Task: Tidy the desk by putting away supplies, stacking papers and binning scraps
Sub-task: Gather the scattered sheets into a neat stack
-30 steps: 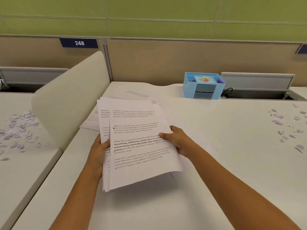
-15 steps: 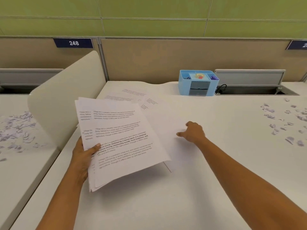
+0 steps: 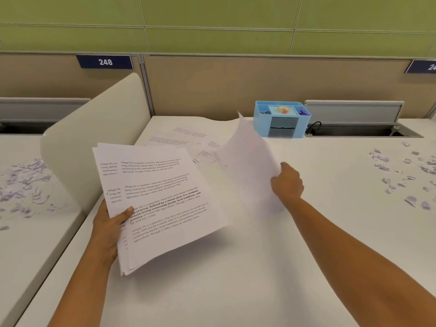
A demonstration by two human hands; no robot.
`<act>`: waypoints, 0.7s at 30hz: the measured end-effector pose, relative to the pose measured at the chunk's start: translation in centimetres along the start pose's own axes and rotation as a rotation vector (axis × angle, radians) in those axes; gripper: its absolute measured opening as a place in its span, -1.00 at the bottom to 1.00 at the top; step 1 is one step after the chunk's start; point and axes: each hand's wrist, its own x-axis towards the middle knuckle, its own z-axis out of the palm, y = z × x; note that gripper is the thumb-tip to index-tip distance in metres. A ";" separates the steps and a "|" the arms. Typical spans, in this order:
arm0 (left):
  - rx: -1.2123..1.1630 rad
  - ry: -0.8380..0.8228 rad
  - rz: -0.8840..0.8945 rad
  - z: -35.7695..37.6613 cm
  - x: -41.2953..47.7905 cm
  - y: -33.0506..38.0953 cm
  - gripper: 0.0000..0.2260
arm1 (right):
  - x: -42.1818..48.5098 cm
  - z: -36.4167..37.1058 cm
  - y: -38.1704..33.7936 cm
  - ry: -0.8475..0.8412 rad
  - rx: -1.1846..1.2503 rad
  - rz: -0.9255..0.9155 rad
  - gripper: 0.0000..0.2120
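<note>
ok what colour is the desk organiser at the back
The organiser is light blue, with a grey drawer in front. The head view shows it best.

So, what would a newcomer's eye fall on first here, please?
A newcomer would first see the left hand gripping a stack of printed papers at centre left, and the right hand holding a single sheet tilted up beside it. Then torn paper scraps scattered on the desk at far right, and the blue organizer at the back.

White desk [image 3: 236, 291] has a few printed sheets [image 3: 179, 138] lying near the back, a blue organizer [image 3: 282, 123] by the back edge, and scraps [image 3: 401, 175] scattered far right.
</note>
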 end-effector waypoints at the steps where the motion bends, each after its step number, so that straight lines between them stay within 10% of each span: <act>1: -0.008 0.004 -0.003 -0.1 0.1 0.1 -0.56 | 0.2 -0.2 -0.4 0.144 -0.004 -0.101 -0.83; 7: -0.049 -0.001 -0.002 0.6 0.5 0.0 -0.57 | -0.2 0.9 -1.3 0.320 -0.309 -0.626 -0.76; 12: -0.041 -0.013 -0.005 1.1 0.5 -0.3 -0.59 | -2.4 3.7 -0.5 -0.143 -0.590 -0.511 -0.80; 21: -0.048 -0.009 -0.014 0.9 0.8 -0.7 -0.56 | -2.6 3.8 -0.5 -0.266 -0.626 -0.532 -0.61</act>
